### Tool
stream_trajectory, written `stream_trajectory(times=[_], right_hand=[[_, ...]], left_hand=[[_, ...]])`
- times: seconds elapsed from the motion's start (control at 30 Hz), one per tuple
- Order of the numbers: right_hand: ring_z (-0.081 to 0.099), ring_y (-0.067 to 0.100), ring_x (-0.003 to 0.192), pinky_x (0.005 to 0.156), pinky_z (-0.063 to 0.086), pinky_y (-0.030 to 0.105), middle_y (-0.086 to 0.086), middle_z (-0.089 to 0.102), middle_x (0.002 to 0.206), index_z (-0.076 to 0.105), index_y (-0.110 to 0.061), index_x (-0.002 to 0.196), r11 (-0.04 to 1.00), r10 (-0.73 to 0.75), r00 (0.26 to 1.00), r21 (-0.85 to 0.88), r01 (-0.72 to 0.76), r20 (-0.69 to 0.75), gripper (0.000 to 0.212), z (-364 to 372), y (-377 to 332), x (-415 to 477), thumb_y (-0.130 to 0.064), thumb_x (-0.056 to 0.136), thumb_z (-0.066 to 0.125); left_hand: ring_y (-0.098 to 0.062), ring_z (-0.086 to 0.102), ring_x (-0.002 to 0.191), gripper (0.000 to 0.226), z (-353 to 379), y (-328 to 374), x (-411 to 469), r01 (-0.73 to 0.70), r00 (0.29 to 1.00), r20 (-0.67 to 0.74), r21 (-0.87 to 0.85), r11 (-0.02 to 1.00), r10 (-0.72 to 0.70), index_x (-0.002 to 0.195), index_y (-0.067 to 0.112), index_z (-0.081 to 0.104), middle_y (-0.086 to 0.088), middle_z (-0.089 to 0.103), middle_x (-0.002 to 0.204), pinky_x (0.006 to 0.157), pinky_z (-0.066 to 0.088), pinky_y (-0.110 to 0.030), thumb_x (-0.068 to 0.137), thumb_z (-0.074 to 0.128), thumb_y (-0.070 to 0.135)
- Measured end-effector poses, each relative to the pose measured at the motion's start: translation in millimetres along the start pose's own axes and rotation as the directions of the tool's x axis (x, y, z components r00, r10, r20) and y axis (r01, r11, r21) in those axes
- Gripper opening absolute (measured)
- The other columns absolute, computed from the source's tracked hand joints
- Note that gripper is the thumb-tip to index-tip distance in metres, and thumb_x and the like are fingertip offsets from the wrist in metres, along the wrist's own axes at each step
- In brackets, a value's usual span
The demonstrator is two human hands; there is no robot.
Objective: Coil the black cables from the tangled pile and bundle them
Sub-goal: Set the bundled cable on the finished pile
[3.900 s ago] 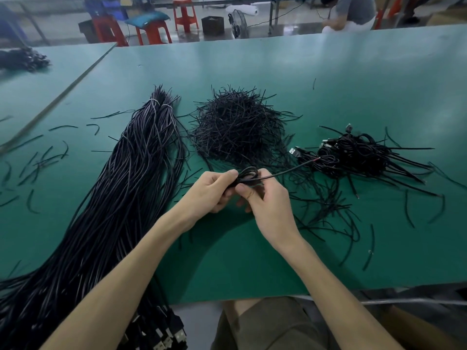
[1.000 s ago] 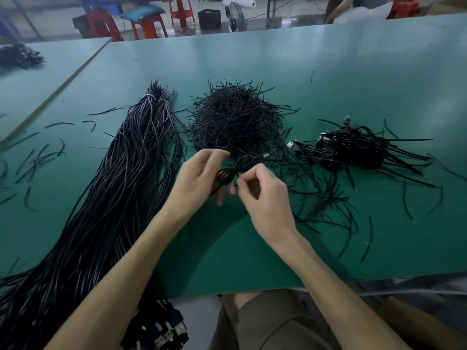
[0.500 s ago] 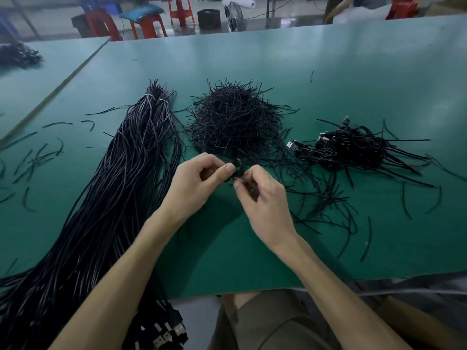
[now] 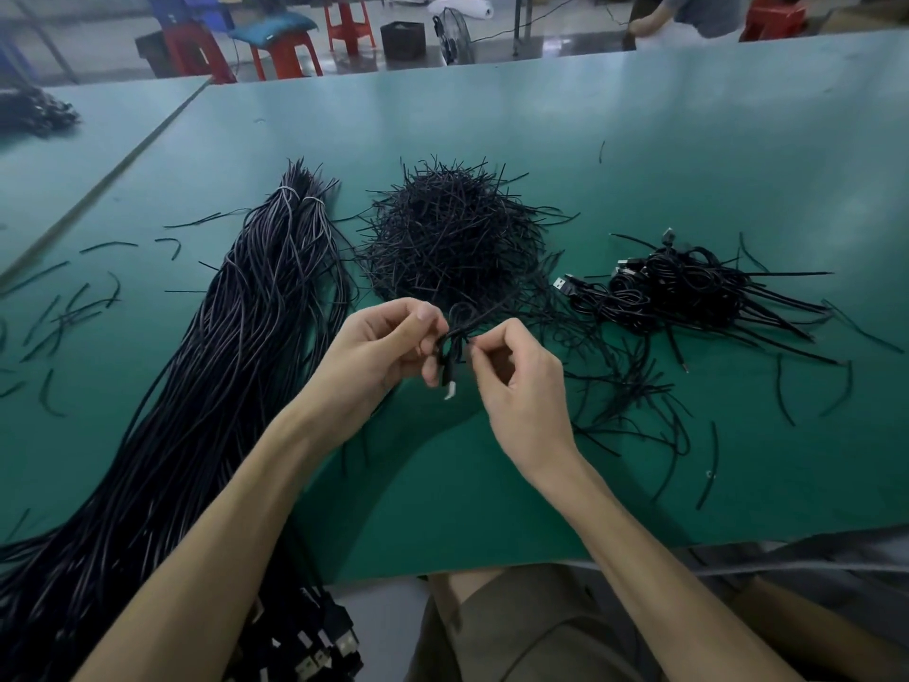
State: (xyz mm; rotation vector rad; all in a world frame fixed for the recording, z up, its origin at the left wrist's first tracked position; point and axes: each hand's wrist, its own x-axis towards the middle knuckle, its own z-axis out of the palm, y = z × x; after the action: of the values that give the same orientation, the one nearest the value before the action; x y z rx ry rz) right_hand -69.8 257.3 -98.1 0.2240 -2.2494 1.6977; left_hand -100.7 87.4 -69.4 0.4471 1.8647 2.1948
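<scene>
Hands (image 4: 457,366) – tie heap (image 4: 455,238) behind, seemingly.

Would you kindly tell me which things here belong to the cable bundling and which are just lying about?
In the job: left hand; right hand; coiled cable; long cables; tie pile; finished bundles.

Lying about: stools; fan; black box.
</scene>
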Motion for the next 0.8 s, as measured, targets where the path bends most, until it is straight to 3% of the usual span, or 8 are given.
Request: stream_trajectory(times=[0.1,0.23,0.3,0.4,0.53,0.6,0.73,0.8], right_hand=[[0.054,0.008,0.068,0.06,0.039,0.016,-0.005,0.062,0.077,0.055,-0.016,0.085,1.0,0.011,0.999,-0.019,-0.01,0.03,0.018,-0.6,-1.2,-1.1,-0.004,0.092,0.067],[0.049,0.002,0.06,0.056,0.037,0.016,-0.013,0.057,0.069,0.055,-0.019,0.082,0.995,0.052,0.998,0.087,-0.054,0.018,0.024,-3.7,-0.3,-0.8,0.001,0.091,0.065],[0.052,0.002,0.062,0.059,0.039,0.017,-0.013,0.059,0.07,0.058,-0.017,0.084,0.994,0.059,0.998,0.096,-0.06,0.011,0.022,-4.4,0.1,-0.1,0.002,0.09,0.065],[0.061,0.003,0.072,0.065,0.045,0.014,-0.013,0.065,0.076,0.063,-0.018,0.088,0.998,0.043,0.999,0.055,-0.042,-0.027,0.022,-2.5,-0.4,1.3,0.003,0.092,0.065],[0.063,0.015,0.07,0.064,0.052,0.032,-0.005,0.069,0.078,0.065,-0.021,0.089,0.991,0.104,0.988,0.093,-0.094,-0.117,0.013,-1.5,2.0,2.6,-0.012,0.098,0.065],[0.063,0.021,0.068,0.061,0.053,0.038,-0.002,0.069,0.076,0.065,-0.022,0.089,0.989,0.127,0.983,0.097,-0.114,-0.135,0.01,-2.4,2.7,2.6,-0.017,0.098,0.066],[0.063,0.018,0.057,0.052,0.052,0.03,-0.008,0.073,0.078,0.067,-0.021,0.092,0.985,0.158,0.985,0.088,-0.151,-0.074,0.006,-2.7,3.1,2.9,-0.022,0.098,0.068],[0.06,0.01,0.053,0.054,0.048,0.022,-0.006,0.072,0.08,0.066,-0.022,0.093,0.985,0.155,0.985,0.085,-0.149,-0.078,0.007,-2.3,3.0,3.3,-0.026,0.096,0.07]], left_hand=[[-0.027,0.072,0.092,0.015,-1.2,0.8,-2.7,0.009,0.985,0.17,-0.16,0.987,0.019,0.113,0.001,0.06,-0.007,0.062,0.093,0.086,0.058,-0.033,0.105,0.049,0.008],[-0.043,0.053,0.134,0.027,-2.5,-0.5,-3.1,0.022,0.939,0.337,-0.254,0.967,0.068,0.131,-0.003,0.056,-0.019,0.062,0.125,0.106,0.049,-0.038,0.105,0.046,-0.001],[-0.038,0.06,0.128,0.025,-2.9,-0.6,-2.4,0.017,0.943,0.328,-0.24,0.971,0.064,0.127,-0.003,0.058,-0.019,0.062,0.125,0.097,0.054,-0.035,0.105,0.045,-0.003],[-0.021,0.069,0.09,0.015,-4.0,1.8,-2.0,-0.003,0.977,0.21,-0.12,0.993,0.028,0.112,0.006,0.064,-0.009,0.066,0.109,0.065,0.048,-0.025,0.104,0.052,0.009],[-0.019,0.063,0.084,0.028,-5.2,0.8,0.0,-0.011,1.0,-0.008,0.051,0.999,0.011,0.114,0.006,0.066,-0.006,0.066,0.104,0.06,0.045,-0.026,0.103,0.055,0.03],[-0.022,0.064,0.087,0.035,-2.8,-2.8,0.2,-0.003,1.0,-0.01,0.139,0.99,0.004,0.123,0.007,0.065,-0.012,0.067,0.104,0.059,0.048,-0.027,0.102,0.057,0.033],[-0.022,0.064,0.073,0.026,0.6,-9.7,1.2,-0.003,0.997,0.071,0.262,0.965,-0.017,0.123,0.007,0.064,-0.01,0.07,0.089,0.049,0.047,-0.026,0.101,0.064,0.02],[-0.023,0.057,0.059,0.016,-1.4,-11.8,3.0,-0.008,1.0,0.004,0.301,0.953,0.007,0.116,0.007,0.066,-0.009,0.068,0.074,0.046,0.044,-0.024,0.102,0.062,0.013]])
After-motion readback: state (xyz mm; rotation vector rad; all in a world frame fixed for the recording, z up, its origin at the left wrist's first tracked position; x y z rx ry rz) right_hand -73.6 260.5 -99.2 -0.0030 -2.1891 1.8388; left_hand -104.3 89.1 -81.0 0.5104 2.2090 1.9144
